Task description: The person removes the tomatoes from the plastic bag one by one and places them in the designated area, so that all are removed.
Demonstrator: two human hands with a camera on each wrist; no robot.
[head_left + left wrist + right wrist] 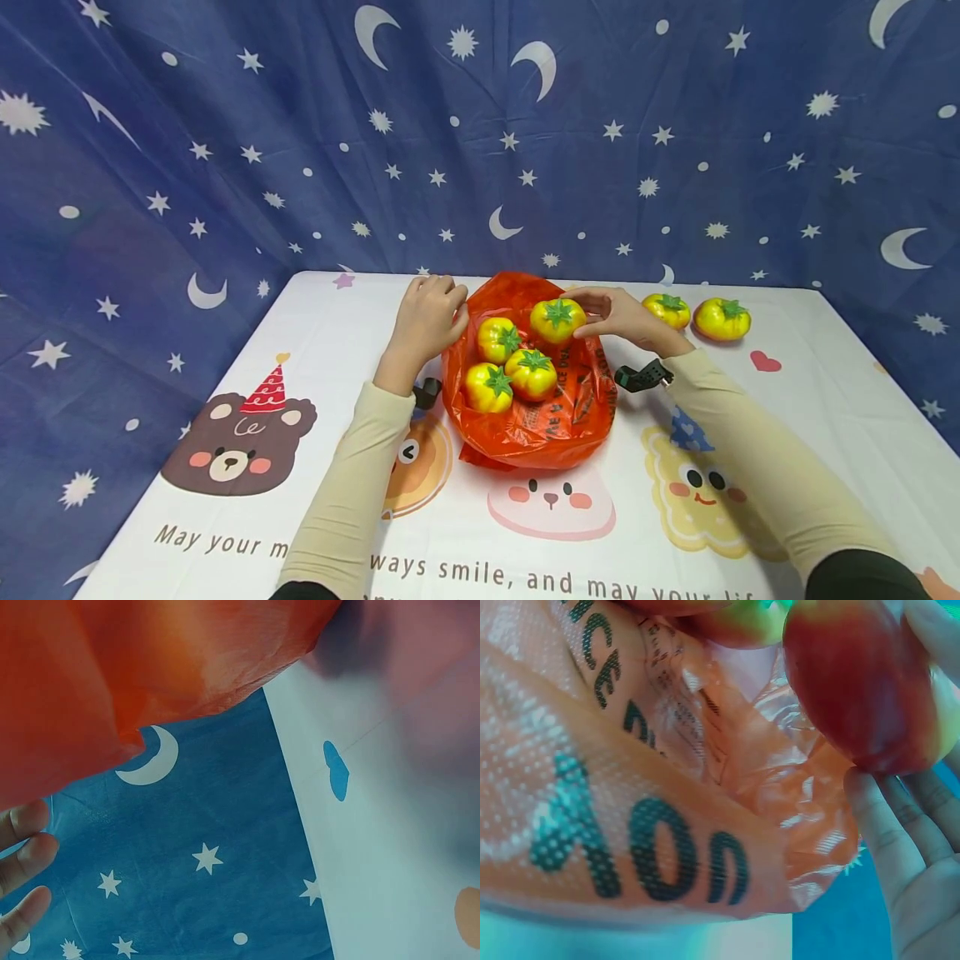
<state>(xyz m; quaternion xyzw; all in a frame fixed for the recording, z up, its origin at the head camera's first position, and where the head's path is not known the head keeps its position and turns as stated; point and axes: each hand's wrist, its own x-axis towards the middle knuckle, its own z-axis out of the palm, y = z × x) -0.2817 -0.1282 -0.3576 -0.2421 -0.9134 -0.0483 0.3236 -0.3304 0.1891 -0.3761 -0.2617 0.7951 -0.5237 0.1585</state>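
At bag [517, 440], R hand [618, 317] pinches fruit [549, 332], leaves [558, 313] up, long axis horiz.; L hand [427, 315] grip: can't tell.

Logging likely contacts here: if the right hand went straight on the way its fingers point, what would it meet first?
Past the yellow tomato it holds, the right hand would probably meet the rearmost tomato lying in the red plastic bag; the hand's height is unclear, so it might pass above.

We reached both arms [341, 492] forward. Our left hand [427, 317] had its fingers bent, while our right hand [626, 317] gripped between thumb and fingers.
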